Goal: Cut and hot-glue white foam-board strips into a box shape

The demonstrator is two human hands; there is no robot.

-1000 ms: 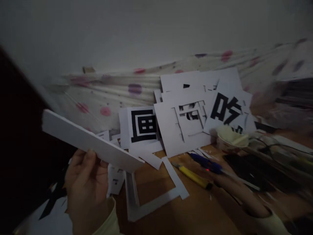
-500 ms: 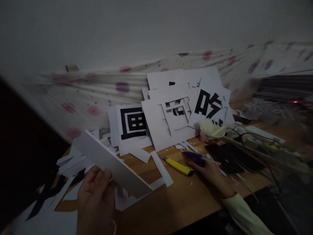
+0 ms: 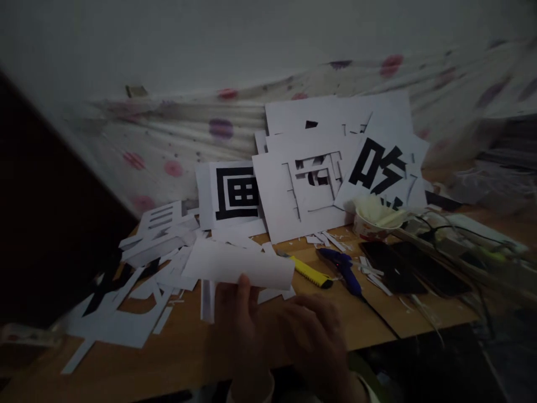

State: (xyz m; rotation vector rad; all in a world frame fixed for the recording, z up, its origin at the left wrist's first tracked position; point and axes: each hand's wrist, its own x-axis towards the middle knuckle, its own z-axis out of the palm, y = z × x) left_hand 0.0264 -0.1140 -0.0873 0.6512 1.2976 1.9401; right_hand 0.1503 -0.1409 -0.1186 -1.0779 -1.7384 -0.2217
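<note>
My left hand grips a white foam-board strip from below, thumb on its near face. The strip is held tilted above the tabletop, its ends to the left and right. Close to its lower right edge is my right hand, blurred, with loosely bent fingers apart and nothing visible in them. A blue glue gun lies on the table beyond my right hand, its cord trailing toward the front edge. Left of the glue gun lies a yellow utility knife, its tip partly behind the strip.
White boards with cut-out shapes and sheets with black characters lean against the covered wall. Paper scraps pile up at left. A paper cup, dark phones and tangled cables occupy the right.
My right hand has let go of the glue gun and moved left toward the strip. My left hand has moved right with the strip and turned it nearly level. The view has shifted.
</note>
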